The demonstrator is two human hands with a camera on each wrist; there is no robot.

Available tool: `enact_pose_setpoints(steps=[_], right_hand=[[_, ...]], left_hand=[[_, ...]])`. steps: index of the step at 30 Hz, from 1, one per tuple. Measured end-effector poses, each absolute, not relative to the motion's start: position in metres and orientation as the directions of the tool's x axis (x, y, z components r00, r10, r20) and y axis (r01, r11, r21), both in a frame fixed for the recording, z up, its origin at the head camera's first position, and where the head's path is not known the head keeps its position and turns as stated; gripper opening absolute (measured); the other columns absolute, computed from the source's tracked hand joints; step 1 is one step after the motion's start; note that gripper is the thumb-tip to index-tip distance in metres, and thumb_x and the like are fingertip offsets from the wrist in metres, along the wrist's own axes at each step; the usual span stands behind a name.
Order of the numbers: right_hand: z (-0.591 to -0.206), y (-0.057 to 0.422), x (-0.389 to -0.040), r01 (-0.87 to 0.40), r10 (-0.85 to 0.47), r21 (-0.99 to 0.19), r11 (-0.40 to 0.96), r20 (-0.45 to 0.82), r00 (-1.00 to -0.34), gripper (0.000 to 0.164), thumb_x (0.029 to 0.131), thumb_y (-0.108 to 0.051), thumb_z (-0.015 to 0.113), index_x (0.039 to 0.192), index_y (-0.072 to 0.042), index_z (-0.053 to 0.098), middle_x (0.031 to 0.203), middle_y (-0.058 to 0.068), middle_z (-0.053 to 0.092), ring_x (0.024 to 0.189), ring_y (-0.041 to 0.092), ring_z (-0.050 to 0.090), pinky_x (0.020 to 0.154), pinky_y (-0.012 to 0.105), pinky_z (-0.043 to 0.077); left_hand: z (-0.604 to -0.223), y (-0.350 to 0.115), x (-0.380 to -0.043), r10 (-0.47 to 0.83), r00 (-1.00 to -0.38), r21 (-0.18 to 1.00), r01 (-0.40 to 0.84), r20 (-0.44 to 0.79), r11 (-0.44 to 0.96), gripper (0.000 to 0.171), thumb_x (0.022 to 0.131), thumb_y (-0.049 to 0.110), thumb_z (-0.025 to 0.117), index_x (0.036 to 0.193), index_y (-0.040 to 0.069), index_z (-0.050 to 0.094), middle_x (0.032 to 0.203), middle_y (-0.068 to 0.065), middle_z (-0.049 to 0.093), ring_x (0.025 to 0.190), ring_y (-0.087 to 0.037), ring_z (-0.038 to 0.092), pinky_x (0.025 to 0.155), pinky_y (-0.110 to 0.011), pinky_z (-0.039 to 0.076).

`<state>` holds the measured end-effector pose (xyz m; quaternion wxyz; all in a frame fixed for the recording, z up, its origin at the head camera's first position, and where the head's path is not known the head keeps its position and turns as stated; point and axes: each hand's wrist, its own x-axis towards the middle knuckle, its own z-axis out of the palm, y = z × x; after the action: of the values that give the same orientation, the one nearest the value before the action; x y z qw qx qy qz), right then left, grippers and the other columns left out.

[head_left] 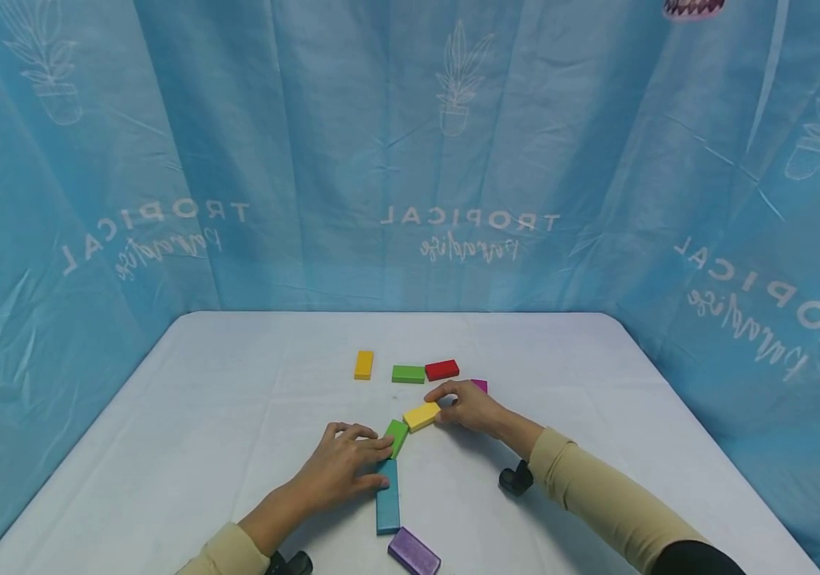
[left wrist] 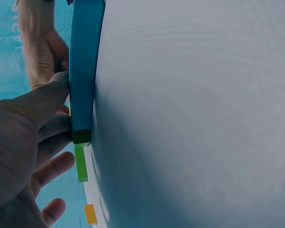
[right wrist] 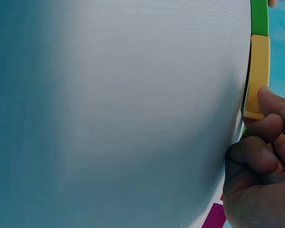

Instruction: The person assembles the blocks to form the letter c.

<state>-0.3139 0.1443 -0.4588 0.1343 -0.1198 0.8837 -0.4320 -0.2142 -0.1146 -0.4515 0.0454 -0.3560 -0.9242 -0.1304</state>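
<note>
At the middle of the table, my right hand (head_left: pixel 473 406) pinches the outer end of a yellow block (head_left: pixel 421 417) between thumb and fingers, also visible in the right wrist view. The yellow block's other end meets a small green block (head_left: pixel 397 438). Fingertips of my left hand (head_left: pixel 341 463) rest on that green block, while its thumb touches the long blue block (head_left: pixel 387 511) below. In the left wrist view the thumb lies against the side of the blue block (left wrist: pixel 83 71). A purple block (head_left: pixel 414 553) lies at an angle by the blue block's near end.
Farther back lie an orange-yellow block (head_left: pixel 363 365), another green block (head_left: pixel 408 374) and a red block (head_left: pixel 442 370) close beside it. A magenta block (head_left: pixel 480 386) is partly hidden behind my right hand. Blue printed curtains (head_left: pixel 410 160) surround the white table (head_left: pixel 273 367).
</note>
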Motion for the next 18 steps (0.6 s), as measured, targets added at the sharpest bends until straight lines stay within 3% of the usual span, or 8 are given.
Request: enact_pose_setpoints(steps=[18], right_hand=[[-0.4614, 0.1401, -0.3184, -0.157, -0.343, -0.765, 0.625, -0.089, -0.935, 0.031, 0.081, 0.000, 0.073, 0.107, -0.018, 0.074, 0.111, -0.001, 0.064, 0.103, 0.021, 0.052, 0.085, 0.037, 0.049]], left_hand=[[-0.4503, -0.1147, -0.2139, 0.647, -0.745, 0.217, 0.667, 0.162, 0.713, 0.052, 0.086, 0.045, 0.068, 0.125, 0.011, 0.065, 0.132, 0.004, 0.059, 0.114, -0.020, 0.051, 0.096, -0.055, 0.031]])
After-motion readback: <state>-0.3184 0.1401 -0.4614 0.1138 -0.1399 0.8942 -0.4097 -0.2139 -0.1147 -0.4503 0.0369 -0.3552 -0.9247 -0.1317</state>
